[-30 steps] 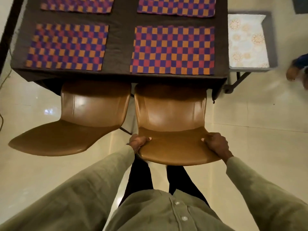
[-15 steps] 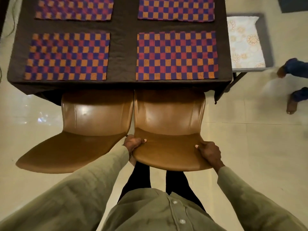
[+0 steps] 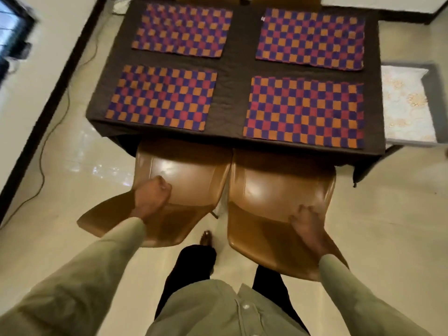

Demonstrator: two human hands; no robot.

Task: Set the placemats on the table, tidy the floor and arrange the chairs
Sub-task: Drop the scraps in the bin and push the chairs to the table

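Two brown chairs are tucked side by side at the near edge of the dark-clothed table (image 3: 234,69). My left hand (image 3: 151,197) is curled over the top edge of the left chair (image 3: 191,175), which is angled to the left. Over at the right corner of the right chair (image 3: 274,190), my right hand (image 3: 306,226) holds the backrest's top edge. Four checkered orange, red and purple placemats lie flat on the table: near left (image 3: 164,98), near right (image 3: 304,110), far left (image 3: 181,30), far right (image 3: 311,38).
A small grey side table with a floral cloth (image 3: 407,105) stands at the table's right end. A thin cable (image 3: 43,154) runs along the floor at the left, beside a black skirting. More brown chair backs (image 3: 286,0) peek out at the table's far side.
My left hand has left the right chair and moved onto the left chair's backrest. My view has shifted left and back. The person walking at the right is out of sight.
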